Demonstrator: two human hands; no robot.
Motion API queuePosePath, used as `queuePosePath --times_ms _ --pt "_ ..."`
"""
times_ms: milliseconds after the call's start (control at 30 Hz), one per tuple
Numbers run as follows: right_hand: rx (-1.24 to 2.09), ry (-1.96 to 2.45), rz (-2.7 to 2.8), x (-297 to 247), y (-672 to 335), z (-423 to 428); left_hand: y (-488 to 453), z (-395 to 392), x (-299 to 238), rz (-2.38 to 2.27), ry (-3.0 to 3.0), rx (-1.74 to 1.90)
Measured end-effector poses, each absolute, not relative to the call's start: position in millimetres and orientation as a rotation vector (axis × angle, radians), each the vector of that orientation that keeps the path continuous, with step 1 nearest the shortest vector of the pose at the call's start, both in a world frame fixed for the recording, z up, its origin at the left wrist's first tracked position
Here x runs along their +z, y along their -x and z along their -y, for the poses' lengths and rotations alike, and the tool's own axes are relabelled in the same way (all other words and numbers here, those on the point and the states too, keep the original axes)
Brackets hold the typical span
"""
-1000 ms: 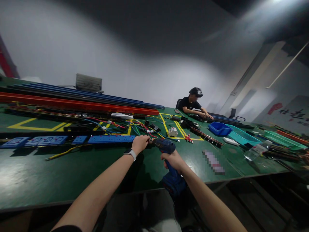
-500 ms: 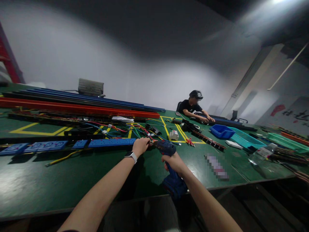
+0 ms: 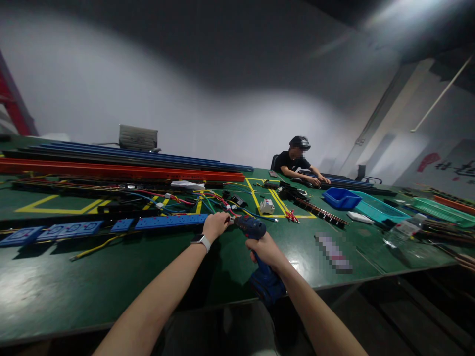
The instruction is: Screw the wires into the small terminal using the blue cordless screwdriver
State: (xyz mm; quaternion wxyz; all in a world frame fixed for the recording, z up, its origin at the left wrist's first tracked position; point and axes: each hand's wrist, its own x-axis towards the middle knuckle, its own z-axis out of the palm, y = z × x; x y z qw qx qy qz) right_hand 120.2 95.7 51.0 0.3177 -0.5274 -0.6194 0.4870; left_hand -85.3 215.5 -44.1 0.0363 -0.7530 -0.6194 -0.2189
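My right hand (image 3: 264, 248) is wrapped round the handle of a blue cordless drill (image 3: 251, 227), whose nose points left. My left hand (image 3: 215, 225), wearing a watch, is closed right at the drill's tip. Whatever its fingers pinch there is hidden. Just left of that hand runs a power strip with blue socket modules (image 3: 170, 221), and a yellow wire (image 3: 98, 248) sticks out in front of it. Behind my hands lies a tangle of coloured wires (image 3: 185, 201), with a white circuit breaker (image 3: 266, 206) to its right.
Red-orange rails (image 3: 122, 170) and blue rails (image 3: 141, 157) lie along the back of the green table (image 3: 156, 287). To the right are a blue bin (image 3: 341, 199), a turquoise basket (image 3: 382, 210), a plastic bottle (image 3: 404, 231) and a blurred flat object (image 3: 333, 253). A co-worker (image 3: 295, 160) sits opposite.
Both hands hold nearly the same place and grip. The drill's body has shifted very slightly left, and the view has tilted a little.
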Motion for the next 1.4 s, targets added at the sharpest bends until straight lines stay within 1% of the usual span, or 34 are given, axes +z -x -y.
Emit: queuePosePath --times_ms 267,633,900,1400 --pt "1.24 1.346 1.665 49.7 -120.0 -94.9 84.0 -214.0 -43.1 1.88 2.31 -0.677" --pt "1.269 1.389 1.643 48.0 -125.5 -98.7 82.7 -214.0 -42.2 1.908 2.318 -0.646" --pt "1.266 1.307 1.671 43.3 -124.8 -100.4 83.6 -216.6 -48.6 1.884 2.303 -0.659" --pt "1.314 1.306 1.643 48.6 -126.6 -99.8 80.8 -210.5 -39.2 1.952 2.317 -0.659"
